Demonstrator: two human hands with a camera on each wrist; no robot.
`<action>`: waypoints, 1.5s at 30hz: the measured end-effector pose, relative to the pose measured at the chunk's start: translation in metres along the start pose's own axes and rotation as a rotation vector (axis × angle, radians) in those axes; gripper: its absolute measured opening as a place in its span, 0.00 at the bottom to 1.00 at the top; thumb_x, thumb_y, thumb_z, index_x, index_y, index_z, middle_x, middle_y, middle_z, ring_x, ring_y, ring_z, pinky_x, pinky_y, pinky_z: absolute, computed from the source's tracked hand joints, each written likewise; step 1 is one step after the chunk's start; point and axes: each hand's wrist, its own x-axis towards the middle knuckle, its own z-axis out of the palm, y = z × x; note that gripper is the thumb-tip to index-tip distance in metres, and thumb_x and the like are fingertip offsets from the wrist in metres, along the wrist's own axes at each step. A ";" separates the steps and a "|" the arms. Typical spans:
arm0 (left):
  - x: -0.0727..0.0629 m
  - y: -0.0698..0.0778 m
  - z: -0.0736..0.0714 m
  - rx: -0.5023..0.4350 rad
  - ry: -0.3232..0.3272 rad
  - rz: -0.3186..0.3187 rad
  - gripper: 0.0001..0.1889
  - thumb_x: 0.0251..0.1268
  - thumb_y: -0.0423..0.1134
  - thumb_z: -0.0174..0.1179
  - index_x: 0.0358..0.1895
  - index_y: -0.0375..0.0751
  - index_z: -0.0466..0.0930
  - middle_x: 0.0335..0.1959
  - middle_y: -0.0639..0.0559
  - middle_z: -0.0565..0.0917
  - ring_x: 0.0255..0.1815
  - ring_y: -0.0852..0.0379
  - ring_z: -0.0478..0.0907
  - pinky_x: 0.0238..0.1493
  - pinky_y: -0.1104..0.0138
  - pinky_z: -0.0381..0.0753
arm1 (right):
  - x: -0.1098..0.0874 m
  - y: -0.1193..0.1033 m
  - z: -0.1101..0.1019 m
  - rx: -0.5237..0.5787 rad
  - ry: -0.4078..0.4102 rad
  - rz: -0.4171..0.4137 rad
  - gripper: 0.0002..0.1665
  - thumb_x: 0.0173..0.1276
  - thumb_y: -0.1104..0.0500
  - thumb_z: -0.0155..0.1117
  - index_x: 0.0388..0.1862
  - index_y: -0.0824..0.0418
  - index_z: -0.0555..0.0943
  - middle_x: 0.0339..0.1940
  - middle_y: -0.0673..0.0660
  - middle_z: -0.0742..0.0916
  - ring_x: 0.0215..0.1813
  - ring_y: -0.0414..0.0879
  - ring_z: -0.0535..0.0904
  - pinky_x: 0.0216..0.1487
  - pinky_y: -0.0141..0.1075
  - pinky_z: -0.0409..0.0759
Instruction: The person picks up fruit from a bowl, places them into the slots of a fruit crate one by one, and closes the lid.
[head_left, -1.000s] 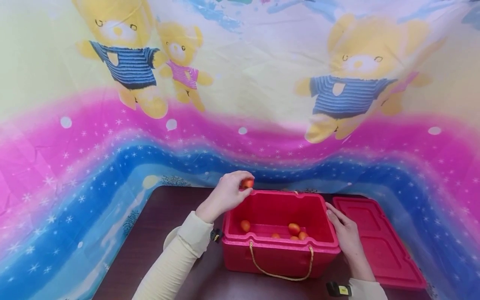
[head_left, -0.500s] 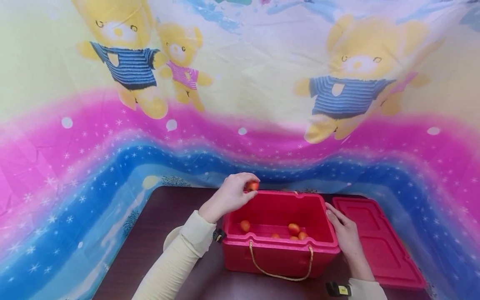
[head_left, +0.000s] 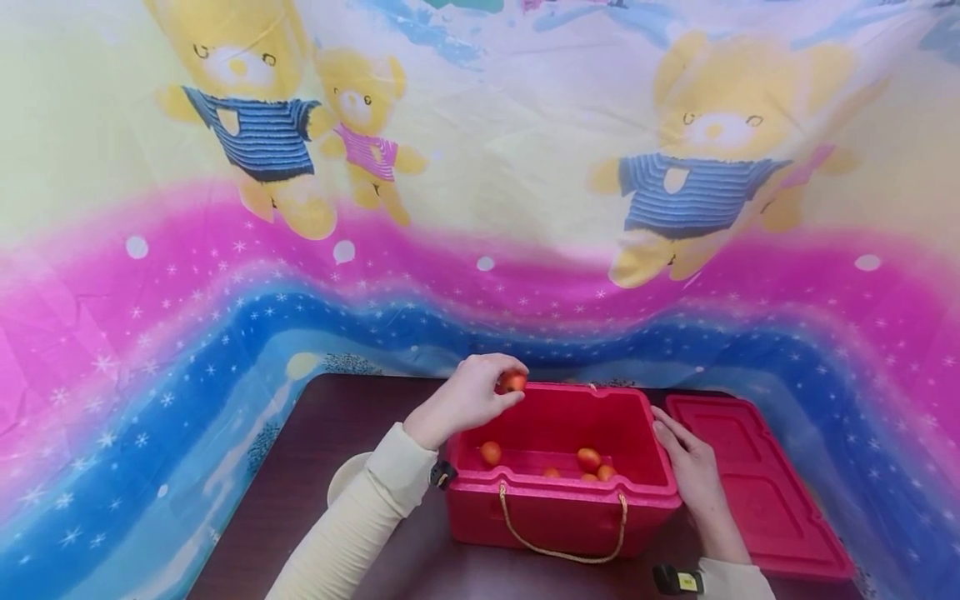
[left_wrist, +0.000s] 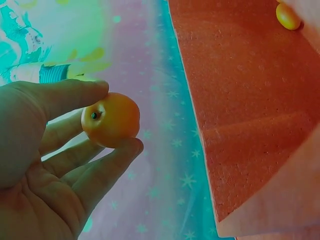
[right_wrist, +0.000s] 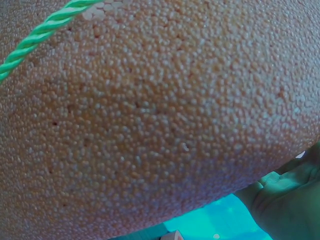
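My left hand (head_left: 474,395) pinches a red-orange cherry tomato (head_left: 513,382) between thumb and fingers, above the back left rim of a red foam box (head_left: 558,510). In the left wrist view, the stem scar on the cherry tomato (left_wrist: 112,120) faces the camera. Inside the open box lie several more cherry tomatoes (head_left: 588,458), one of them by itself on the left. Against the box's right wall rests my right hand (head_left: 699,479), its fingers fairly straight along the outside. The right wrist view shows mostly the box's beaded foam surface (right_wrist: 160,115), with part of that hand at lower right.
A red lid (head_left: 765,492) lies flat on the dark table (head_left: 315,442), right of the box. Partly under my left forearm sits a round pale dish (head_left: 347,477). A rope handle (head_left: 562,553) hangs on the box front. A printed cloth (head_left: 480,208) hangs behind.
My left hand has shifted slightly right and down with the cherry tomato, closer over the box. The right hand and the box stay where they were.
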 end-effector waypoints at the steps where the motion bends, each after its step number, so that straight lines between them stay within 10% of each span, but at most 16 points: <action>1: 0.000 0.001 0.000 -0.002 -0.004 0.000 0.18 0.62 0.40 0.72 0.55 0.44 0.84 0.48 0.52 0.86 0.43 0.57 0.82 0.49 0.67 0.83 | 0.000 0.000 0.000 -0.002 0.001 -0.002 0.41 0.74 0.33 0.53 0.80 0.46 0.62 0.76 0.64 0.71 0.47 0.20 0.76 0.46 0.28 0.84; 45: 0.001 -0.001 0.010 0.027 -0.099 0.025 0.21 0.62 0.43 0.72 0.58 0.44 0.84 0.52 0.51 0.87 0.48 0.54 0.84 0.53 0.64 0.83 | -0.001 -0.002 0.000 -0.009 -0.001 0.015 0.40 0.75 0.33 0.52 0.81 0.45 0.61 0.76 0.63 0.70 0.47 0.21 0.76 0.46 0.27 0.83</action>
